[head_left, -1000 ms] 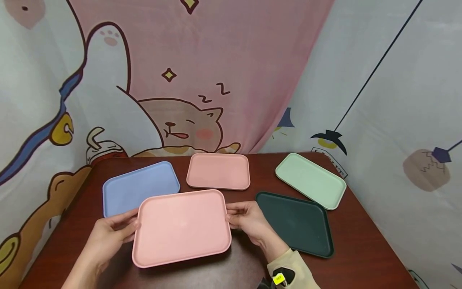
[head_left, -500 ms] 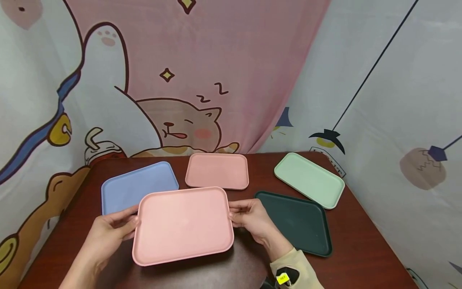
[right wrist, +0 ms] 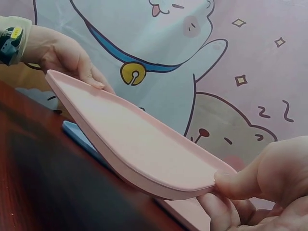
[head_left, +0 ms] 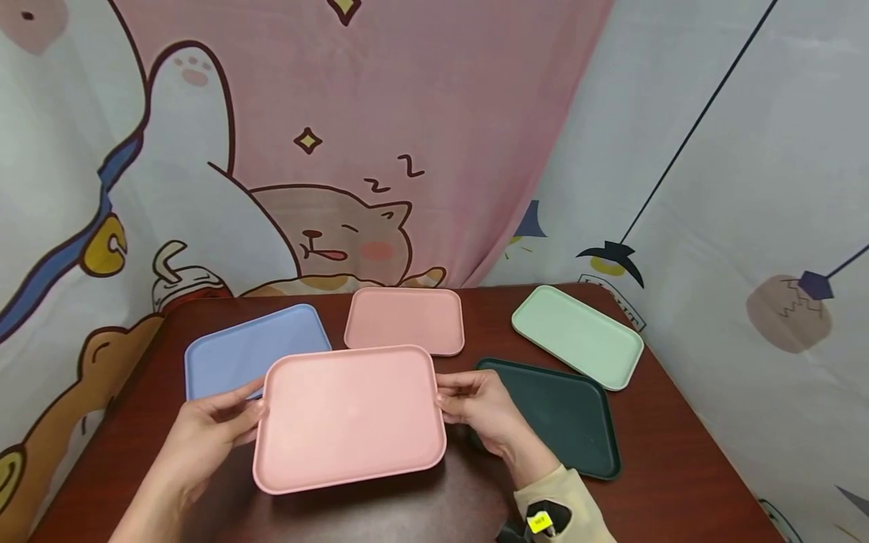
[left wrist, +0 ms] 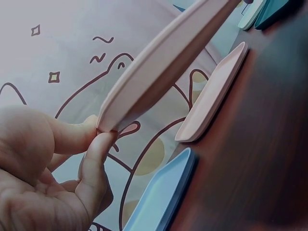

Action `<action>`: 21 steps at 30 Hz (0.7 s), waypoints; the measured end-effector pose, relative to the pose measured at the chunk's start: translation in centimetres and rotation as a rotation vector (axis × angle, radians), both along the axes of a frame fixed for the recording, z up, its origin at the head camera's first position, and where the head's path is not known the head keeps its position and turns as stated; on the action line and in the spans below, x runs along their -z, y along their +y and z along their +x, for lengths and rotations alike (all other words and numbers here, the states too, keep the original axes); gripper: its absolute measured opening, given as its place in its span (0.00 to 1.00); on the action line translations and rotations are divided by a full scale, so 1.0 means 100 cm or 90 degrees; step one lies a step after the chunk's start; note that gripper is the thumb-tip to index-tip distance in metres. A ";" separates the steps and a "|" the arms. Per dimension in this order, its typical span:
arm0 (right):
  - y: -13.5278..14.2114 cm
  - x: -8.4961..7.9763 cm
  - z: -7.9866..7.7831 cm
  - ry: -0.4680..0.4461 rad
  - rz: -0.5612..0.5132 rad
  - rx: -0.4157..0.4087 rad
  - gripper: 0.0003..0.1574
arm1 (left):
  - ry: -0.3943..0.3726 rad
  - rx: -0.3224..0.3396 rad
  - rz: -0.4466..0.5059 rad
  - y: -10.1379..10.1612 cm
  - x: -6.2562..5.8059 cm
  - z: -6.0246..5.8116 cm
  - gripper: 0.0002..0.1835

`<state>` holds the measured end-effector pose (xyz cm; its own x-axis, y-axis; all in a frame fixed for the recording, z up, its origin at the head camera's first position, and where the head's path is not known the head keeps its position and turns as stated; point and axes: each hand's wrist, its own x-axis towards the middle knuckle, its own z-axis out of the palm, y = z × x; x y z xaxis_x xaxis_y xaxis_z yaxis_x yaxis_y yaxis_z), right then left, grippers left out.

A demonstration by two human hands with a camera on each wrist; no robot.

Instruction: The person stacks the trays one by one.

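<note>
Pink rectangular tray (head_left: 349,418) was up off the tabletop (head_left: 679,467), in front of four others, its opposite ends pinched between thumb and fingers by the left-hand grip (head_left: 204,434) and the right-hand grip (head_left: 485,411). From the head view we could not see its underside; the left wrist view showed us only part, the far end running out of frame. It and the left-hand grip hid a corner of the blue tray (head_left: 254,343), and the right-hand grip covered an edge of the dark green tray (head_left: 557,422). We could not tell whether the light green tray (head_left: 577,335) touched that one. The second pink tray (head_left: 403,320) lay farther back. We saw reddish-brown tabletop with a greyish sheen near us, its near edge cut off. Behind stood a cloth backdrop (head_left: 434,105) printed with a sleeping cat, stars and lamps.
</note>
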<state>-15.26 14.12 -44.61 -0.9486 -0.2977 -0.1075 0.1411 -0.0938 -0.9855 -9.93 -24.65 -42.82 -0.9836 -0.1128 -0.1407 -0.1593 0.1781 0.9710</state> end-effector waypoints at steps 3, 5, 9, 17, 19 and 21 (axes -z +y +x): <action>0.003 0.000 -0.001 -0.004 -0.001 0.003 0.26 | 0.007 0.006 -0.001 0.002 -0.001 -0.001 0.26; 0.005 -0.001 -0.001 -0.002 -0.003 0.003 0.26 | 0.013 0.007 -0.002 0.004 -0.002 -0.002 0.25; 0.009 -0.003 -0.001 0.005 -0.002 0.001 0.25 | 0.015 0.017 -0.002 0.006 -0.004 -0.004 0.26; 0.016 -0.002 -0.002 0.000 -0.003 0.007 0.25 | 0.015 0.023 0.001 0.014 -0.007 -0.008 0.26; 0.017 -0.003 -0.003 -0.001 -0.005 0.009 0.25 | 0.015 0.021 0.006 0.016 -0.007 -0.009 0.25; 0.019 -0.003 -0.003 -0.001 -0.005 0.010 0.25 | 0.015 0.020 0.008 0.017 -0.007 -0.010 0.25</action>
